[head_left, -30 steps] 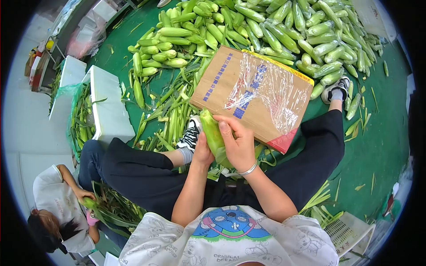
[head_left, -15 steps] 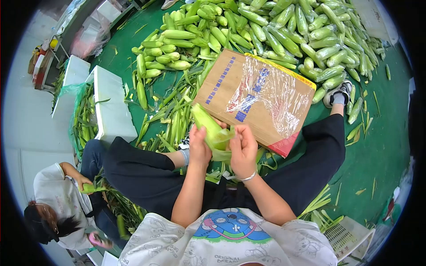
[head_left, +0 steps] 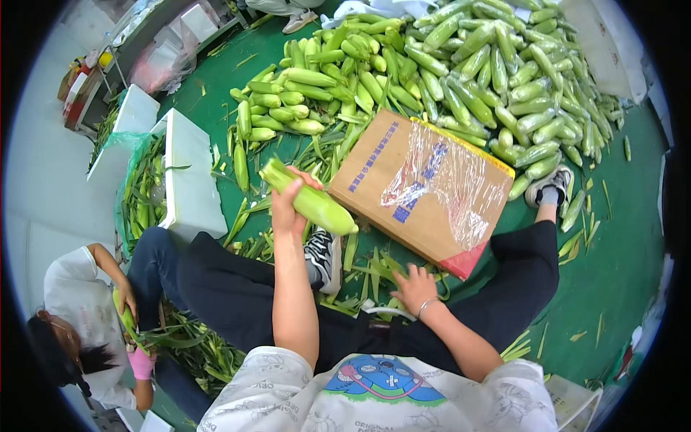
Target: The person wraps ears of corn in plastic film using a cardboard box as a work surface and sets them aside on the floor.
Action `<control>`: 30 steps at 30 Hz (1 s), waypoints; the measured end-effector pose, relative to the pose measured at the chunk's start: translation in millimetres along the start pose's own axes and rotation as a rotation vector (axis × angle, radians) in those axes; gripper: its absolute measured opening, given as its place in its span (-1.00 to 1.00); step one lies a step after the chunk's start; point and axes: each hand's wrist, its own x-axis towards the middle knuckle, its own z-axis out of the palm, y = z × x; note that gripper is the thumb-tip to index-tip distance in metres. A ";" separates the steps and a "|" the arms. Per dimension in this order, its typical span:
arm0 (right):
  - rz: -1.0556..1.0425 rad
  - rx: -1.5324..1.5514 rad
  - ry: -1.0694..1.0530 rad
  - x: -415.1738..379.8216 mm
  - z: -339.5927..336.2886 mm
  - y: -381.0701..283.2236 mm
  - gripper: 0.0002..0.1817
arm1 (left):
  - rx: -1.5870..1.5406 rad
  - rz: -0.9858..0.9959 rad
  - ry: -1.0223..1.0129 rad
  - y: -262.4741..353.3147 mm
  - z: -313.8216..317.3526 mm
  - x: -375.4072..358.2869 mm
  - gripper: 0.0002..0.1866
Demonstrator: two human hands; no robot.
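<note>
My left hand [head_left: 286, 210] is wrapped round an ear of corn [head_left: 322, 209] in pale green husk. Its cut stalk end points up and left, its rounded tip towards the right. Lower down, my right hand [head_left: 416, 289] has its fingers spread, just beside a loose strip of husk [head_left: 387, 268] over the floor litter. In front of both hands lies a cardboard box [head_left: 367, 169] with torn clear film on its top. Unwrapped corn ears [head_left: 308, 78] are heaped beyond it, next to film-wrapped corn ears [head_left: 533, 119] on the right.
White foam boxes [head_left: 193, 176] stand at the left, one beside a green bag of husks [head_left: 137, 191]. A co-worker [head_left: 86, 317] at lower left handles another corn ear [head_left: 126, 313]. Husk scraps cover the green floor [head_left: 576, 288] around my feet. A white crate [head_left: 572, 403] is at lower right.
My left hand has moved up and left with the corn, now tilted the other way. My right hand has left the corn and husk, moved down and spread its fingers.
</note>
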 end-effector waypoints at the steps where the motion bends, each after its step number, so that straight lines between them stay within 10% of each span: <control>1: -0.074 0.145 0.218 1.5 -27.6 -12.8 -0.48 | -0.044 -0.012 -0.092 -1.8 4.7 -5.7 -0.71; 8: -0.330 0.659 0.781 47.1 -168.5 -61.6 -0.59 | -0.259 -0.179 -0.382 -38.6 40.6 -51.3 -0.64; 18: -0.419 0.624 0.916 81.6 -134.6 -67.4 -0.86 | 0.206 -0.366 -0.024 -60.3 33.1 -77.6 -0.55; 21: -0.239 0.882 0.945 81.8 -124.5 -72.3 -0.93 | 0.154 -0.306 0.001 -49.4 49.1 -75.8 -0.60; 23: 0.069 1.733 0.720 81.6 -122.6 -77.5 -0.92 | -0.072 -0.325 0.055 -38.3 65.1 -73.1 -0.67; 26: -0.112 2.074 0.687 88.2 -88.6 -60.9 -0.86 | 0.011 -0.217 0.122 -49.9 42.4 -64.8 -0.68; 28: -0.068 1.980 0.659 70.5 -67.5 -53.2 -0.82 | 0.073 -0.149 0.166 -52.8 25.3 -55.4 -0.74; 30: 0.048 0.927 0.638 41.3 -51.5 -46.8 -0.87 | 0.172 -0.209 0.322 -53.1 17.6 -46.6 -0.81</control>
